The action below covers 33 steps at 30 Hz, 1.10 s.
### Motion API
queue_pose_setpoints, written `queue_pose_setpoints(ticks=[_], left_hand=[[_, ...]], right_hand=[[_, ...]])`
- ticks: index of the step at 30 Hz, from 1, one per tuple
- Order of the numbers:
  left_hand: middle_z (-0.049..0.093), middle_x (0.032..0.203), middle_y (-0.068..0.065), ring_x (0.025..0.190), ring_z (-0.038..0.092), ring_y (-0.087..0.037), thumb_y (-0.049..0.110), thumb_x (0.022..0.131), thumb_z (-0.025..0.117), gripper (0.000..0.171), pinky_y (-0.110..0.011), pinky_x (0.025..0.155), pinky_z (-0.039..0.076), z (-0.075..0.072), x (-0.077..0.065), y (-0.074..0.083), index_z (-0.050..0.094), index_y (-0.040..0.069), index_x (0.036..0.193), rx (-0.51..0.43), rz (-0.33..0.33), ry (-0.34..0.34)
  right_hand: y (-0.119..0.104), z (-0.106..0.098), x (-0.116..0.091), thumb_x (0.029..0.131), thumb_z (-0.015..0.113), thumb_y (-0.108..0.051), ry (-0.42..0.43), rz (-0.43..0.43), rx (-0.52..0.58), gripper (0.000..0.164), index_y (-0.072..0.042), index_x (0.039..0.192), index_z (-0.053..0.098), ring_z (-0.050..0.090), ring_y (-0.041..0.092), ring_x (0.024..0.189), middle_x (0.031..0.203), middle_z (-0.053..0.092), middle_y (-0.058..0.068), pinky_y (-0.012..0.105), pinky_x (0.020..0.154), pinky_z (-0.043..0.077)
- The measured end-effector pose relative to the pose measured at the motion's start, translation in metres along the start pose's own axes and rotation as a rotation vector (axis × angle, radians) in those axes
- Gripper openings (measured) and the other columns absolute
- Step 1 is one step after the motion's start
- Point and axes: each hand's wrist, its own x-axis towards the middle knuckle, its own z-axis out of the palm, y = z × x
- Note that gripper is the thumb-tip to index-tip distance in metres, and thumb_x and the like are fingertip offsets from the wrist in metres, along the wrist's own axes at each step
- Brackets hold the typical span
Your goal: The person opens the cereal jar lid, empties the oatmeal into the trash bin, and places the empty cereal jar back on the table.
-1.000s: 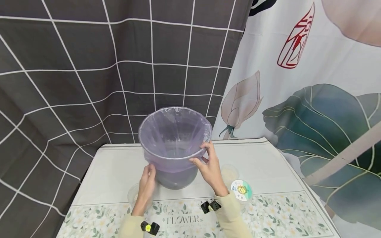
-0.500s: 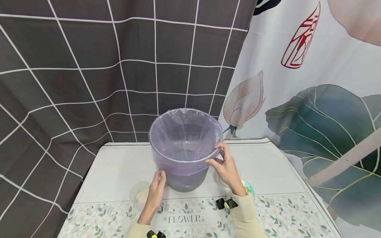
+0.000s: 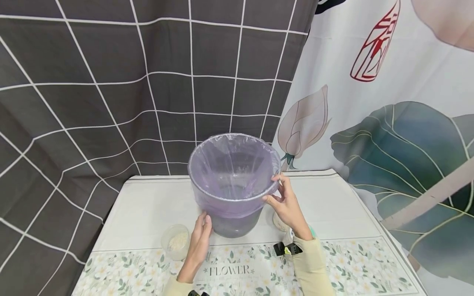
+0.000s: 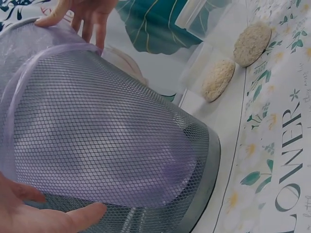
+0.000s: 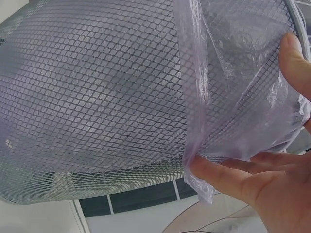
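A grey mesh trash can (image 3: 233, 228) is at the middle of the table, lined with a translucent purple trash bag (image 3: 227, 207) folded down over its rim. My left hand (image 3: 200, 244) rests against the can's lower left side; its fingers (image 4: 82, 216) lie fairly straight along the mesh in the left wrist view. At the right of the rim, my right hand (image 3: 290, 209) holds the can through the bag, thumb at the rim and a fingertip at the hem of the folded bag (image 5: 197, 97) in the right wrist view.
A clear bowl of pale grains (image 3: 177, 242) stands left of my left hand. Another grain container (image 3: 279, 223) and a green-edged item (image 3: 312, 231) sit partly hidden behind my right hand and sleeve. A dark grid curtain (image 3: 166, 94) and a white printed curtain (image 3: 348, 107) hang behind.
The trash can and both hands have shifted right, mostly in the first half second. The grain bowl at the left shows more fully; the green-edged item is now mostly covered by my right arm.
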Motion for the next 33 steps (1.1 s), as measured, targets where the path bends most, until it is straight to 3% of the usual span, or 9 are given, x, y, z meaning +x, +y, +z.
queue_pose_setpoints(ticks=[9,17,21,24,29,33], left_hand=[[0.010,0.135,-0.014,0.118,0.023,-0.029,0.028,0.092,0.022,0.048,-0.025,0.091,0.028,0.008,-0.001,0.012,0.011,0.003,0.132,-0.007,-0.003,-0.003],[0.012,0.135,-0.013,0.117,0.026,-0.029,0.032,0.091,0.026,0.050,-0.026,0.089,0.031,0.010,0.006,-0.008,0.013,0.007,0.132,-0.042,0.025,0.001],[0.012,0.135,-0.012,0.116,0.026,-0.029,0.037,0.090,0.025,0.053,-0.032,0.090,0.030,0.013,0.007,-0.016,0.014,0.009,0.133,-0.004,0.035,0.027],[0.013,0.135,-0.012,0.117,0.025,-0.028,0.038,0.089,0.024,0.053,-0.037,0.091,0.028,0.015,0.007,-0.018,0.014,0.010,0.133,0.025,0.030,0.048],[0.011,0.136,-0.010,0.119,0.020,-0.025,0.038,0.089,0.023,0.053,-0.036,0.091,0.028,0.017,0.007,-0.020,0.012,0.010,0.133,0.013,0.024,0.055],[0.008,0.136,-0.008,0.121,0.016,-0.024,0.036,0.090,0.023,0.052,-0.035,0.090,0.029,0.019,0.008,-0.022,0.010,0.012,0.134,-0.019,0.050,0.047]], right_hand=[[0.004,-0.005,0.009,0.070,0.056,0.012,-0.007,-0.022,0.094,0.054,0.001,0.114,0.027,0.033,0.043,0.105,0.125,0.020,0.016,0.034,0.074,0.044],[-0.005,-0.008,0.013,0.069,0.049,0.021,-0.047,-0.025,0.154,0.056,0.008,0.116,0.020,0.018,0.042,0.115,0.129,0.012,0.024,0.030,0.082,0.039],[-0.009,-0.008,0.015,0.070,0.048,0.021,-0.061,-0.004,0.128,0.057,0.008,0.118,0.019,0.015,0.038,0.118,0.131,0.009,0.022,0.030,0.084,0.037],[-0.010,-0.007,0.014,0.071,0.049,0.019,-0.048,0.010,0.098,0.068,0.001,0.127,0.014,0.011,0.032,0.121,0.135,0.005,0.016,0.032,0.089,0.032],[-0.005,0.002,0.003,0.072,0.055,0.011,-0.017,0.046,0.069,0.095,-0.022,0.133,-0.009,0.006,0.024,0.123,0.138,-0.006,0.004,0.042,0.092,0.021],[0.006,0.014,-0.015,0.075,0.056,0.003,0.028,0.077,0.050,0.096,-0.028,0.130,-0.016,0.002,0.020,0.123,0.138,-0.009,0.001,0.048,0.093,0.014]])
